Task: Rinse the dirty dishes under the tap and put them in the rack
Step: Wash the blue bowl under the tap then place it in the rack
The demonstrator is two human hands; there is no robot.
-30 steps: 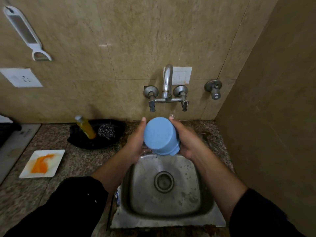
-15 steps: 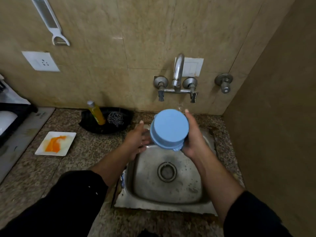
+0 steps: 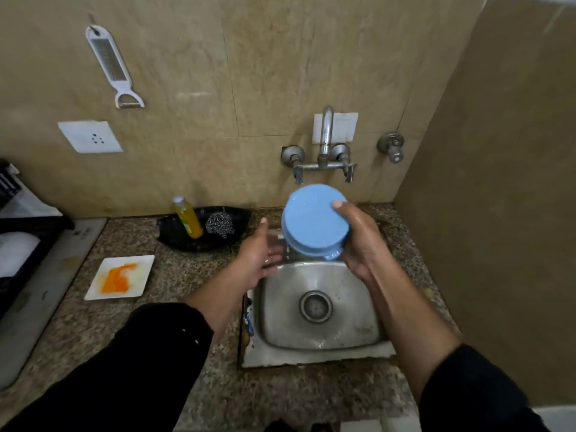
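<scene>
A light blue cup (image 3: 313,226) is held above the back of the steel sink (image 3: 321,307), its flat base turned towards me, below the wall tap (image 3: 324,145). My right hand (image 3: 361,241) grips its right side. My left hand (image 3: 261,254) hovers just left of the cup, fingers spread, not touching it. A white square plate (image 3: 120,277) smeared with orange sauce lies on the counter to the left. The black dish rack (image 3: 18,232) shows at the far left edge, with something white in it.
A black tray (image 3: 202,232) behind the plate holds a yellow soap bottle (image 3: 187,219) and a steel scrubber (image 3: 219,226). A grater (image 3: 112,63) and a socket (image 3: 90,137) hang on the back wall. A side wall closes the right.
My left hand has come off the cup and drawn away to the left. The cup has tipped so its base faces me more squarely. My view has shifted left, showing the rack.
</scene>
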